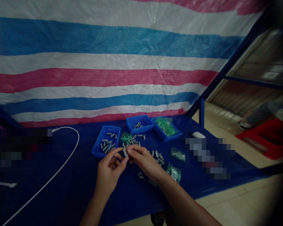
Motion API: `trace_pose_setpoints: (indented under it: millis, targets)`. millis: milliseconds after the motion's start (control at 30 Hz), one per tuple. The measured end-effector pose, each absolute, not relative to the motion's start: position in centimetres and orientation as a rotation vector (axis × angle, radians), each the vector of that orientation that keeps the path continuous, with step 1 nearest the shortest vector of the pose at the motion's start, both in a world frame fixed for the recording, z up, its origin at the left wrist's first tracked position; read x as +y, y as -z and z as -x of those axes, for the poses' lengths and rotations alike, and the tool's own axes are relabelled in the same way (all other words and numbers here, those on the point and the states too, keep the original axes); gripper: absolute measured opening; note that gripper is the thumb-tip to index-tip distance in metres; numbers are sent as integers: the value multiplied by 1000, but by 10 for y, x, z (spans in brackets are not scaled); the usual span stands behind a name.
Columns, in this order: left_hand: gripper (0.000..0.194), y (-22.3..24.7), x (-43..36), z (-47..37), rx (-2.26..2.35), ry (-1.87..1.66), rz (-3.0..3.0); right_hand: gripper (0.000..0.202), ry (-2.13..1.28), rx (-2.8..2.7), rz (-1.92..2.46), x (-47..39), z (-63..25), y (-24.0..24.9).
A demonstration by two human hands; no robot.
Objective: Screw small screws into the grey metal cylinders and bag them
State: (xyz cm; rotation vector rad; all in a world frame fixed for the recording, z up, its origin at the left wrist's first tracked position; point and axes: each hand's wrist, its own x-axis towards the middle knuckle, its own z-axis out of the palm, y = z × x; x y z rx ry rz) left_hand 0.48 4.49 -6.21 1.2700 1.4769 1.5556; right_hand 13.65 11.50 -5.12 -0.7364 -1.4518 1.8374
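My left hand (pixel 109 169) and my right hand (pixel 145 161) meet above the blue table (pixel 73 185), fingertips pinched together on one small grey metal cylinder (pixel 125 152). Several more grey cylinders (pixel 134 142) lie loose on the table just beyond and to the right of my hands. A blue tray (pixel 97 150) to the left of them holds several cylinders. A second blue tray (pixel 146 127) behind holds a few. A third blue tray (pixel 178 135) carries green plastic bags (pixel 165 125).
Small green bags (pixel 178 154) lie right of my hands, another (pixel 174 172) nearer. A white cable (pixel 68 157) curves across the left of the table. A white object (pixel 198 135) sits at the right. A striped tarp (pixel 108 62) hangs behind. A red stool (pixel 266 138) stands on the floor.
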Motion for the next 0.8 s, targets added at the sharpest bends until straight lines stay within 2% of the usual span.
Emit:
trace_pose_setpoints:
  millis: [233, 467, 700, 800]
  targets:
    - [28, 70, 48, -4, 1563, -1510, -1521, 20, -1735, -1563, 764, 117, -138, 48]
    - [28, 61, 43, -5, 1519, -1514, -1210, 25, -1360, -1591, 944, 120, -141, 46]
    - [34, 60, 46, -11, 1434, -1540, -1034, 31, -1176, -1770, 843, 110, -140, 49]
    - [33, 61, 47, -11, 1408, -1534, -1020, 35, -950, -1928, 782, 108, -140, 52]
